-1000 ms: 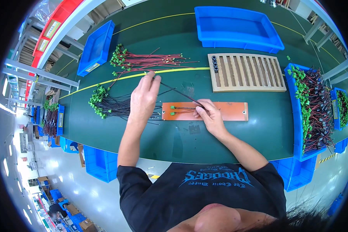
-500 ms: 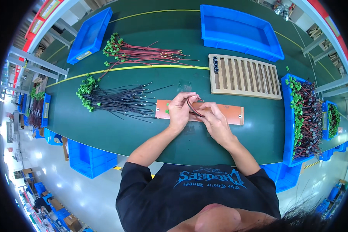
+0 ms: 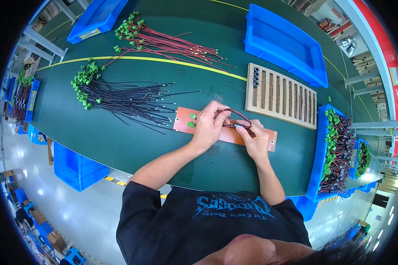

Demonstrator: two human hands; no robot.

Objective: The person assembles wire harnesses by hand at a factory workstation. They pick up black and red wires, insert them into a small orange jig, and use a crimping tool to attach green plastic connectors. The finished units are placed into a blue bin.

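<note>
Over an orange board with a hole at each end, both of my hands are closed on a pair of red and black wires. The wires bow in a loop from one hand to the other. My left hand pinches them near the board's middle. My right hand grips them further right, with a small dark cylinder at its thumb tip. Two green connectors lie on the board, left of my left hand. My fingers hide part of the wires.
Black wires and red wires with green connectors lie to the left. A slotted wooden tray with several dark rings stands to the right, a blue bin behind it. Another blue bin holds wired green connectors.
The wire loop now arches wider between my hands, and the dark cylinder shows at my right thumb. My right fingers have shifted their hold. The whole view has turned slightly.
</note>
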